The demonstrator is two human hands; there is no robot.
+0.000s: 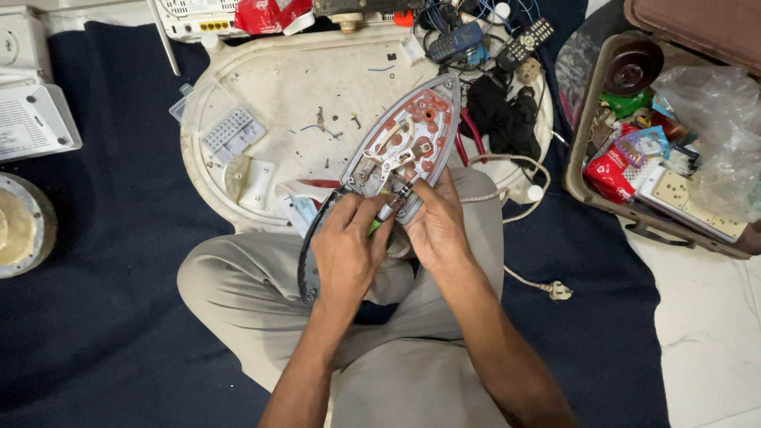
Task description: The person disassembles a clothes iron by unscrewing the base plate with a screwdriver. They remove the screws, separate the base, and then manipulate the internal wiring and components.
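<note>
Posture: the person sits cross-legged on a dark blue cloth point(103, 317) on the floor, both forearms running up from the lower edge of the view and meeting above the lap
Work piece: an opened iron base point(404, 147), grey rim with red and metal parts exposed, tilted; its rear end rests at the hands and its pointed tip lies over the white oval tray point(277, 87)
Left hand: the left hand point(346, 252) is palm-down, wrist straight, knuckles toward the camera; its fingers are curled together around a green-handled screwdriver point(388, 214), of which only a short part shows between the two hands
Right hand: the right hand point(436, 226) is turned inward, thumb side up; its fingers are closed on the rear edge of the iron base, steadying it from the right
Tool tip: the metal end of the screwdriver touches the parts at the rear of the iron base; the exact contact point cannot be told
Cord: a pale power cord point(519, 194) loops just beside the right hand and ends in a plug point(560, 291) on the cloth
Tray contents: small screws and wire scraps, a white switch plate point(260, 184)
Right of scene: an open brown case point(634, 214) filled with packets and parts, well apart from the hands
Top of scene: remote controls point(523, 41) and tangled wires beyond the tray
</note>
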